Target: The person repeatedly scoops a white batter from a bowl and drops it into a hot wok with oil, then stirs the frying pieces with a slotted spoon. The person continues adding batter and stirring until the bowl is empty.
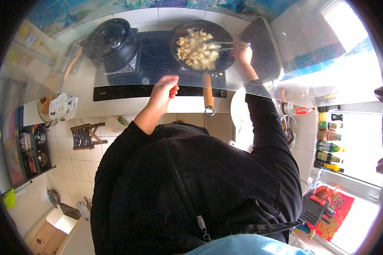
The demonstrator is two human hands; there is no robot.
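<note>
My right hand [243, 54] grips a pair of thin chopsticks [227, 43], whose tips reach into pale yellow, lumpy food pieces [198, 51]. The food fills much of a dark wok [177, 28] on the black cooktop [156, 47]. The wok's wooden handle [207, 91] points towards me and ends in a metal ring, with no hand on it. My left hand [165, 91] hovers by the cooktop's front edge, left of that handle. Its fingers are loosely curled, and I see nothing in them.
A black lidded pot [115, 47] stands on the left of the cooktop. A clear, curved shield [229, 86] spans my view above the counter. Several bottles [328, 146] line the right sill. A folding stool [86, 136] stands on the tiled floor at left. Food crumbs [216, 75] lie beside the handle.
</note>
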